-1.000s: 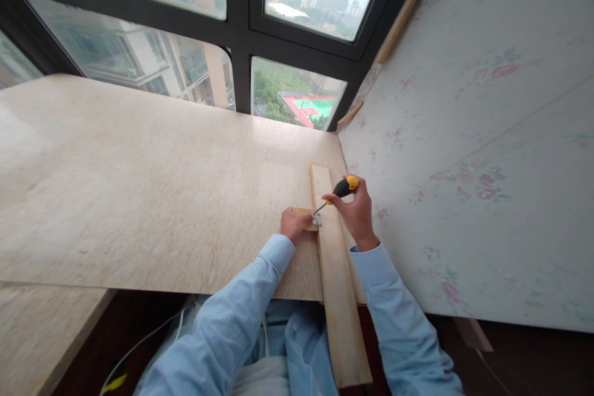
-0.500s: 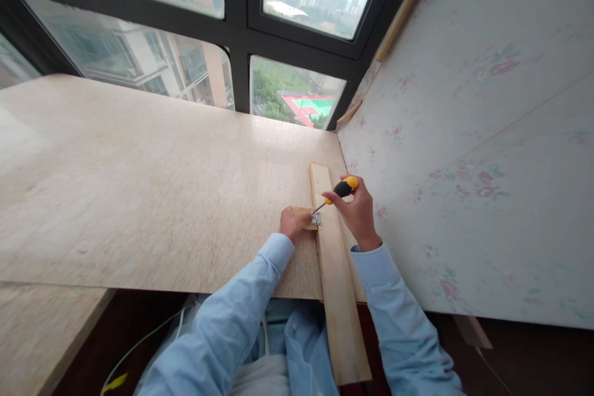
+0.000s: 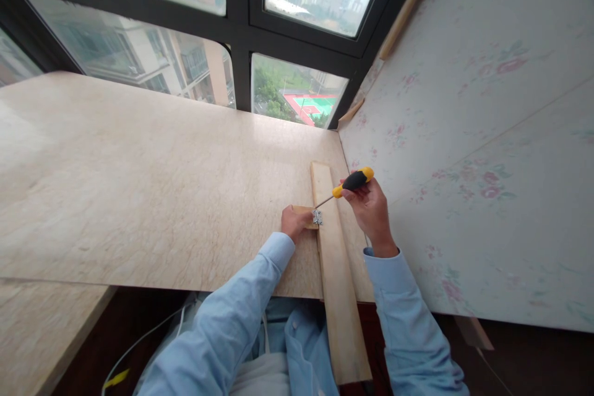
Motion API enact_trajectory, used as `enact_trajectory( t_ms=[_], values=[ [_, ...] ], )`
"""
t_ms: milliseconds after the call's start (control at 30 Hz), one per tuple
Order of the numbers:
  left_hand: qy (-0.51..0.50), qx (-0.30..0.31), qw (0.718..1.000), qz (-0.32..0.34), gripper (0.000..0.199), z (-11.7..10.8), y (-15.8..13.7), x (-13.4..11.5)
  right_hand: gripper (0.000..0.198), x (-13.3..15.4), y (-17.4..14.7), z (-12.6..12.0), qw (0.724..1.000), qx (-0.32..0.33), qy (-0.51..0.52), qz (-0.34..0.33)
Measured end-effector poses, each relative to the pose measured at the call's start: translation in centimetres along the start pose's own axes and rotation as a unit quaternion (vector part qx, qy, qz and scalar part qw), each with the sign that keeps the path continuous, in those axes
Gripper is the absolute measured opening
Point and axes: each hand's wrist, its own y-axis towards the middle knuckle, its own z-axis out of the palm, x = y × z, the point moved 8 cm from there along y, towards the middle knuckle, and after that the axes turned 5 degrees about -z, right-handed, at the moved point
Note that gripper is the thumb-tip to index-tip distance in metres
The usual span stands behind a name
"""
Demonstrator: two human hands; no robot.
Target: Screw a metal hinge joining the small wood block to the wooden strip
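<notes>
My right hand (image 3: 372, 210) is closed round a yellow and black screwdriver (image 3: 355, 180), its shaft slanting down to the left. The tip meets the upper edge of a small silver metal hinge (image 3: 318, 217); whether a screw sits there is too small to tell. That hinge lies across a short wooden block (image 3: 304, 209) and a long wooden board (image 3: 336, 272). My left hand (image 3: 296, 223) grips the short block against the board's left side, fingers beside the hinge. Part of the block is hidden under that hand.
Beneath the wood is a marble-patterned sill (image 3: 162, 198), and the board's near end juts past its front edge. A flowered wall (image 3: 464, 167) rises close on the right. Dark window frames (image 3: 241, 31) stand behind. A white cable (image 3: 134, 346) hangs at lower left.
My right hand has shifted right, and the screwdriver leans lower, with more of its handle showing. The left hand, block and board stay almost where they were.
</notes>
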Motion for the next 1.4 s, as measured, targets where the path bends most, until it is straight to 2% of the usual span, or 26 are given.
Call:
enact_trajectory(
  t_ms=[233, 433, 1400],
  values=[
    [0.009, -0.003, 1.000, 0.008, 0.029, 0.0, 0.4, 0.2, 0.048, 0.8, -1.0, -1.2, 1.000, 0.025, 0.005, -0.002],
    [0.022, -0.004, 1.000, -0.008, 0.030, 0.2, 0.0, 0.0, 0.048, 0.3, -1.7, -0.8, 0.999, 0.050, 0.008, 0.013],
    [0.015, -0.003, 1.000, -0.009, 0.030, 0.2, -0.2, -0.2, 0.050, -1.0, -1.4, -1.2, 0.999, 0.038, 0.031, 0.007]
  ],
)
